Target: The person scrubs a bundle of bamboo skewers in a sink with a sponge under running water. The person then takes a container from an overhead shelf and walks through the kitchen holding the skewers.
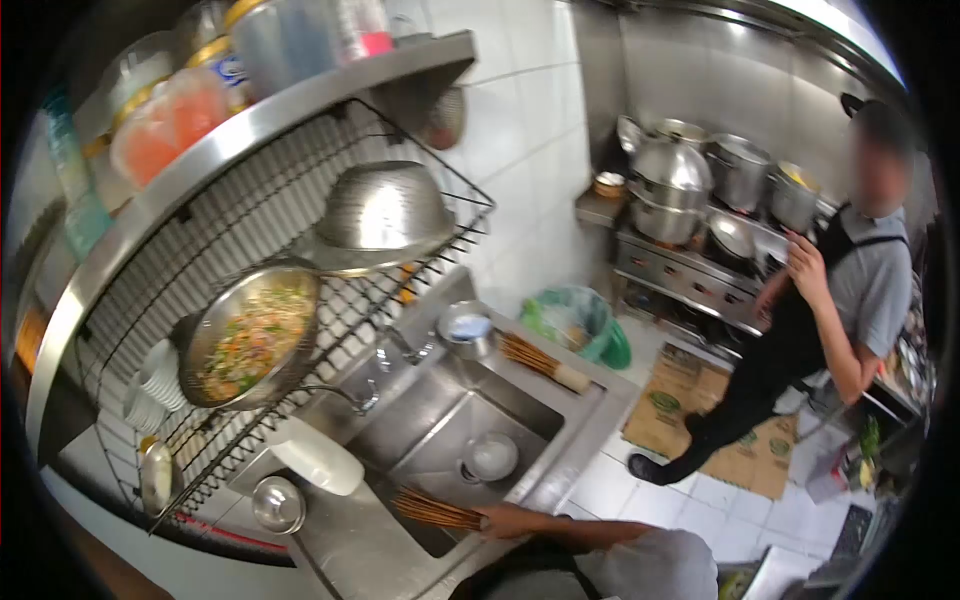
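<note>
My right hand [497, 521] is closed around the end of a brush of thin brown sticks [433, 508], whose bristles point left over the near edge of the metal sink [400, 440]. Inside the sink, a small round bowl [490, 457] sits at the drain. A second stick brush [540, 362] with a pale bound end lies on the sink's far right rim. Beside it is a metal pot [467, 330] holding something whitish. To the left of the sink are a white scoop [318, 457] and a metal ladle [278, 505]. My left hand is out of view.
A wire rack [350, 310] above the sink bears a colander of chopped vegetables [255, 335] and an upturned metal bowl [385, 208]. A green bin [617, 345] stands beyond. At right, a person [800, 330] stands by a stove [690, 285] with pots.
</note>
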`<move>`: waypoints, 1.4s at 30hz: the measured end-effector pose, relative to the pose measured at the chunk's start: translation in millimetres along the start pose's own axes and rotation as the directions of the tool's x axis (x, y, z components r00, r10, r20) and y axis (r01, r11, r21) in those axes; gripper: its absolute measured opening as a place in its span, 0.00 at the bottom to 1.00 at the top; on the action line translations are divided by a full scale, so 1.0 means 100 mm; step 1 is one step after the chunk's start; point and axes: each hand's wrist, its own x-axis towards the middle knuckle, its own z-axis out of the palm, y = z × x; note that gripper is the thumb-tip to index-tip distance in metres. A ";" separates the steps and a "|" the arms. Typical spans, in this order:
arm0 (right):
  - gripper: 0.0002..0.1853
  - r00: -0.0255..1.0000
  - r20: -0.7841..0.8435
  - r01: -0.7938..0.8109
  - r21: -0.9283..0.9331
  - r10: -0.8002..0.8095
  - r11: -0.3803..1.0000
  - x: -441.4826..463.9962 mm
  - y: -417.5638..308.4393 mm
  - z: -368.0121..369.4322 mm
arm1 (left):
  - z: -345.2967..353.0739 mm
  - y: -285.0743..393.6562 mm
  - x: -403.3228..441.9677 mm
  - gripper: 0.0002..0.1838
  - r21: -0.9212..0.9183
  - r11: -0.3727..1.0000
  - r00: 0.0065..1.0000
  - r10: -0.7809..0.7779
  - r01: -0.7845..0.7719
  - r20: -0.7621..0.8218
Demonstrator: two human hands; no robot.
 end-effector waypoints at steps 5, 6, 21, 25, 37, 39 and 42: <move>0.43 0.983 -0.109 0.148 -0.013 -0.148 0.989 -0.10 0.00 0.09 | 1.41 -0.68 -0.68 0.32 -0.359 0.907 0.975 -0.217 0.221 0.052; 0.43 0.979 -0.129 0.161 -0.010 -0.161 0.987 -0.11 0.04 0.11 | 1.68 -0.78 -0.79 0.30 -0.379 0.880 0.958 -0.277 0.286 0.080; 0.42 0.970 -0.241 0.021 0.133 0.012 0.991 -0.67 -0.18 -0.13 | 5.73 -0.31 -2.77 0.23 -0.691 0.352 0.739 -0.002 0.632 0.674; 0.43 0.978 -0.188 -0.063 0.145 0.090 0.987 -0.61 0.02 -0.09 | 5.96 -0.28 -2.96 0.24 -0.719 0.616 0.859 0.128 0.323 0.496; 0.44 0.957 -0.229 -0.138 0.174 0.176 0.975 -0.65 -0.07 -0.23 | 5.41 -0.26 -3.21 0.39 -0.497 0.665 0.581 0.116 0.557 0.806; 0.43 0.930 -0.368 0.048 0.150 0.011 0.988 -0.49 0.28 -0.04 | 5.12 -0.57 -3.54 0.36 -0.453 0.554 0.502 0.073 0.698 0.862; 0.42 0.859 -0.507 0.164 0.133 -0.075 0.978 -0.56 0.24 -0.04 | 4.60 -0.99 -3.91 0.27 -0.328 0.369 0.389 -0.104 0.870 0.915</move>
